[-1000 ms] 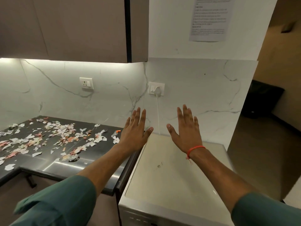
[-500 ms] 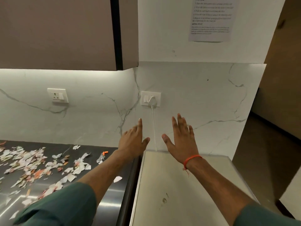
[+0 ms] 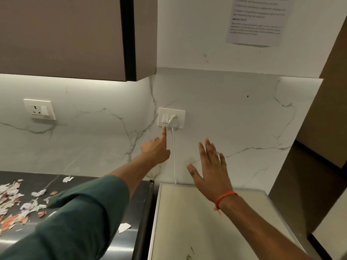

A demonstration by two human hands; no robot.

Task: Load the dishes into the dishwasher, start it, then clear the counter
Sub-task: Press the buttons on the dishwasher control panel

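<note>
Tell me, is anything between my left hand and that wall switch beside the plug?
Nothing visible. The left hand points its index fingertip just under the switch; the plug and its cord sit to the right.

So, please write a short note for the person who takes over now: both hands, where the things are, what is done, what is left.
Left hand: forefinger out, tip at the lower edge of the switch plate beside the white plug; other fingers curled, holding nothing.
Right hand: open, fingers spread, above the dishwasher top.
Done: plug is in the socket; cannot tell if the switch is on.
Left: no dishes in view; paper scraps lie on the dark counter, not yet cleared.
</note>
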